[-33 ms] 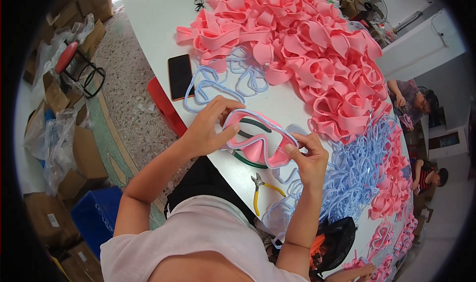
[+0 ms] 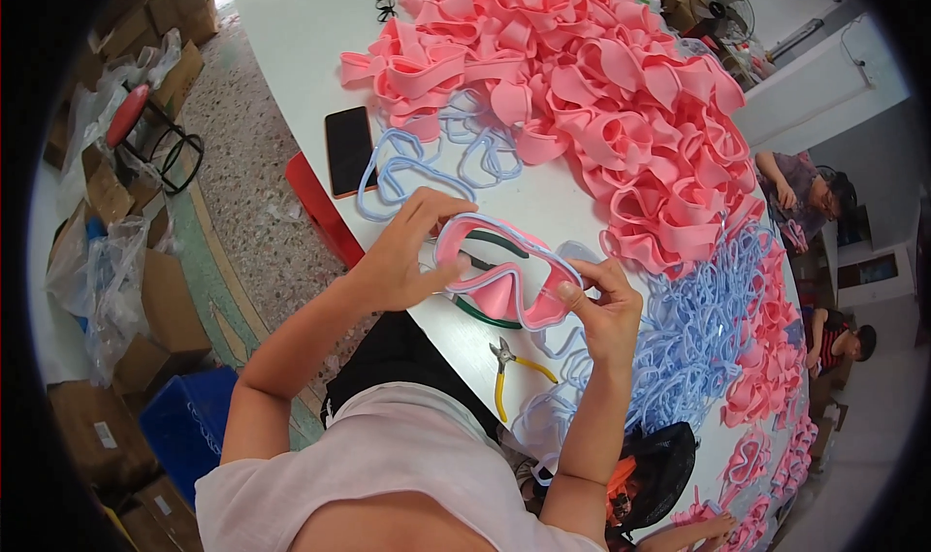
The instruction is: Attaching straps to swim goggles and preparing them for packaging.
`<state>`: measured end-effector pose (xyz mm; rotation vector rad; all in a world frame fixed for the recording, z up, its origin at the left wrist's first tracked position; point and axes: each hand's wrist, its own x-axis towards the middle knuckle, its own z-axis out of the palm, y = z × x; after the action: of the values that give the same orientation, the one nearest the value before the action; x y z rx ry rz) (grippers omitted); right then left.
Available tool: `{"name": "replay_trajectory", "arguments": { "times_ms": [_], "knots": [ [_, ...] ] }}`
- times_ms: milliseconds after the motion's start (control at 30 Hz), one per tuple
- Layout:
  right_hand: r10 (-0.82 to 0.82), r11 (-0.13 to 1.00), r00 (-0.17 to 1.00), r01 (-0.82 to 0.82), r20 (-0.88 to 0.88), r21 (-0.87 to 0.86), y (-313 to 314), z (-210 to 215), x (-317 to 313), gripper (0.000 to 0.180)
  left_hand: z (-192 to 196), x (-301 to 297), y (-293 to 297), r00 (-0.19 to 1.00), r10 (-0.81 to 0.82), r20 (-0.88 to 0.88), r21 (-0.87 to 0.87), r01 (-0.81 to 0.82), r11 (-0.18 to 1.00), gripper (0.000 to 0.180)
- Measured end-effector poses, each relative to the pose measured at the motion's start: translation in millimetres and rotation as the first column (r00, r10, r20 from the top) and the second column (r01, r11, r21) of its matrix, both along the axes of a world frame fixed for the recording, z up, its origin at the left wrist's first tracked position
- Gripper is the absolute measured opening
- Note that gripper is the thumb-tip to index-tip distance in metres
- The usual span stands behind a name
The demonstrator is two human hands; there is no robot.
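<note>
Both hands hold a pink goggle frame (image 2: 499, 295) with a pale blue rim above the white table (image 2: 291, 57). My left hand (image 2: 407, 251) is closed round its left end, fingers behind and the slightly blurred thumb in front. At its right end my right hand (image 2: 606, 305) pinches the rim between thumb and fingers. Dark green curved strips (image 2: 504, 242) show through and below the frame; what they belong to is partly hidden. Nippers (image 2: 501, 355) with yellow handles lie on the table just below the frame.
A large heap of pink frames (image 2: 601, 96) covers the far table, with pale blue loops (image 2: 689, 329) heaped at right. Loose blue loops (image 2: 417, 174) lie near a phone (image 2: 349, 149). Boxes (image 2: 160, 300) and a blue crate (image 2: 189, 416) stand left. Co-workers (image 2: 810, 193) sit at right.
My left thumb has shifted slightly down along the frame's left end. The right hand's hold looks the same.
</note>
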<state>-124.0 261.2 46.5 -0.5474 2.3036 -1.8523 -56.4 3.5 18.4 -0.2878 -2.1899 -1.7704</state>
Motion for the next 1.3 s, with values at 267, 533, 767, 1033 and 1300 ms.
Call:
{"name": "replay_trajectory", "arguments": {
  "times_ms": [267,533,767,1033,1300],
  "knots": [
    [0.129,0.992,0.99,-0.129,0.052,-0.005,1,4,2,0.036,-2,5,-7,0.901,-0.157,-0.404,-0.385,-0.011,0.923,0.077],
    [0.199,0.977,0.858,-0.135,-0.473,0.165,12,20,18,0.036,-13,3,-4,0.888,-0.016,-0.459,-0.274,-0.124,0.954,0.067],
    [0.34,0.933,0.827,-0.239,-0.447,0.268,9,17,14,0.018,-14,2,-3,0.876,-0.031,-0.481,-0.274,-0.117,0.955,0.066],
    [0.202,0.97,0.978,-0.192,-0.05,0.15,0,4,8,0.049,-18,2,9,0.85,-0.032,-0.525,-0.332,-0.17,0.928,0.063],
    [-0.302,0.866,0.897,0.4,-0.323,0.299,86,2,2,0.03,-42,11,6,0.831,0.259,-0.492,-0.274,-0.43,0.86,0.063]
  ]
}}
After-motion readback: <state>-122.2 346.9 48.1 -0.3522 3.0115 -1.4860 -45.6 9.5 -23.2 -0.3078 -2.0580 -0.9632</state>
